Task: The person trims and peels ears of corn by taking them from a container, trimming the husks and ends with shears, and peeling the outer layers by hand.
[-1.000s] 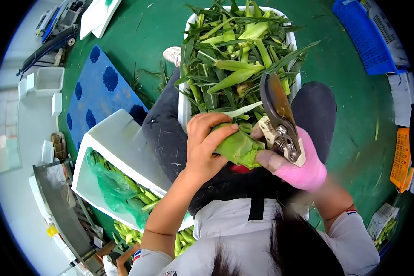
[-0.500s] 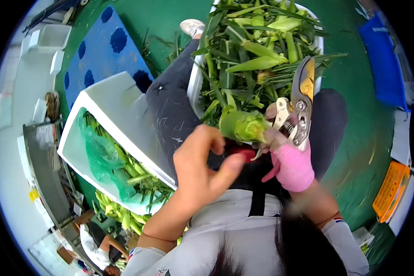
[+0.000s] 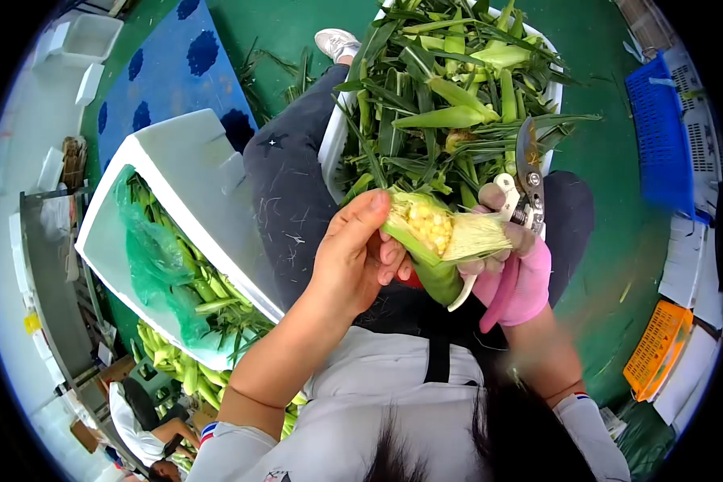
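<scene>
A partly opened corn ear [image 3: 430,229] lies between my hands, with yellow kernels and pale silk showing through green husk. My bare left hand [image 3: 361,253] pinches the husk at the ear's left end. On my right hand [image 3: 518,269] is a pink and grey glove; its fingers are closed at the silk end and also hold pruning shears [image 3: 527,173], blades pointing up. Behind the ear stands a white tub [image 3: 333,145] heaped with green husks and leaves [image 3: 434,112].
At left a tilted white foam box [image 3: 193,153] holds corn and a green bag [image 3: 149,249]. Corn ears [image 3: 189,373] lie below it, near another person [image 3: 136,426]. A blue board [image 3: 165,80] is upper left; blue [image 3: 659,132] and orange [image 3: 657,349] crates stand right.
The ear has been turned, and its husk is now parted over the kernels. My left hand, off the ear half a second ago, is back on its husk. The shears remain in my right hand.
</scene>
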`<action>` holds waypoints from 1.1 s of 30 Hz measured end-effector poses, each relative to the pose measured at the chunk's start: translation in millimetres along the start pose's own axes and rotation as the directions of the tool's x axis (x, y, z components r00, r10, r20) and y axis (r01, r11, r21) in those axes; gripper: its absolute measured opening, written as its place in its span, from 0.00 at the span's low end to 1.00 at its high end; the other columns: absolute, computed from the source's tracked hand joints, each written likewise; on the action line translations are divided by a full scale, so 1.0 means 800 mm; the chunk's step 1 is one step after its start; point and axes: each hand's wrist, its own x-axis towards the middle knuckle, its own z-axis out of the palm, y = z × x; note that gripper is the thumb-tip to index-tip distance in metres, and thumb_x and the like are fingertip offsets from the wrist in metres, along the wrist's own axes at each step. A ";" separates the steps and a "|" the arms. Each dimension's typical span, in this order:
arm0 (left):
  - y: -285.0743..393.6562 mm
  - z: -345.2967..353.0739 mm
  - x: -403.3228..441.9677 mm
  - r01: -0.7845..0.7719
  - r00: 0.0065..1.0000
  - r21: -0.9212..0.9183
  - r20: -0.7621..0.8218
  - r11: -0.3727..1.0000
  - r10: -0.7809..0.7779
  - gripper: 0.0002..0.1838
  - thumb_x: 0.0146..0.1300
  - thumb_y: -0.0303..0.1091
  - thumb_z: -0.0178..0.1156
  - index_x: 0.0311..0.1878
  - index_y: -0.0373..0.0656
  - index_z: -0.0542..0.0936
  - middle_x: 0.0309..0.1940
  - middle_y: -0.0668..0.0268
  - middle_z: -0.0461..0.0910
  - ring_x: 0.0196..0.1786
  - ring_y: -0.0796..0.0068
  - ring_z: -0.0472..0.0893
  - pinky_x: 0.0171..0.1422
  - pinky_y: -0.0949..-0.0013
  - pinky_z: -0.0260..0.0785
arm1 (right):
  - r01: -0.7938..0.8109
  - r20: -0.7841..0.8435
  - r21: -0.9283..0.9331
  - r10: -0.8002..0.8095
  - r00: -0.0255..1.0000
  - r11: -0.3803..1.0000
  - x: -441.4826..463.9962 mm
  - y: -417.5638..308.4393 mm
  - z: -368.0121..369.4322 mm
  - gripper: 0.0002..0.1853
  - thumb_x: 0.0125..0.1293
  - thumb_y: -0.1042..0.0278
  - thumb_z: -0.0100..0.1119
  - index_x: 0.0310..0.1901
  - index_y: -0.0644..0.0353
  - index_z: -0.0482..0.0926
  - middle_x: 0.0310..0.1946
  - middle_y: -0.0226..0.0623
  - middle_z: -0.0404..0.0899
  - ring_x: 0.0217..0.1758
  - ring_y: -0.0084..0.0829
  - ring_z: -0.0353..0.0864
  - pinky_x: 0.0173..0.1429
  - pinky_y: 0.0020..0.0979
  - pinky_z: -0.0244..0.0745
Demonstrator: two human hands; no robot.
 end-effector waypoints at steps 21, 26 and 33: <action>-0.069 -0.161 -0.434 -0.684 0.639 -0.336 -0.704 0.647 0.310 0.36 0.68 0.63 0.55 0.69 0.48 0.67 0.47 0.56 0.79 0.46 0.65 0.81 0.52 0.57 0.77 | 0.836 0.600 -0.497 0.788 0.135 0.235 -0.024 0.241 0.123 0.27 0.46 0.66 0.71 0.51 0.59 0.74 0.37 0.43 0.79 0.43 0.46 0.81 0.48 0.42 0.76; -0.119 -0.342 -0.610 -0.373 -0.123 -0.175 -0.964 0.911 -0.236 0.24 0.66 0.57 0.61 0.49 0.44 0.74 0.27 0.65 0.79 0.20 0.79 0.72 0.22 0.76 0.64 | 0.430 0.328 -0.903 0.602 0.728 -0.027 -0.029 0.203 0.066 0.17 0.59 0.77 0.59 0.52 0.62 0.75 0.36 0.36 0.79 0.35 0.22 0.78 0.39 0.25 0.74; -0.043 -0.530 -0.653 -0.935 -0.333 0.326 -0.943 0.137 -0.027 0.26 0.72 0.55 0.52 0.54 0.39 0.70 0.40 0.58 0.78 0.38 0.66 0.78 0.44 0.66 0.78 | -0.124 0.015 -0.813 0.233 0.972 0.569 0.056 0.058 -0.071 0.26 0.71 0.63 0.56 0.67 0.60 0.66 0.43 0.29 0.74 0.43 0.23 0.72 0.53 0.30 0.69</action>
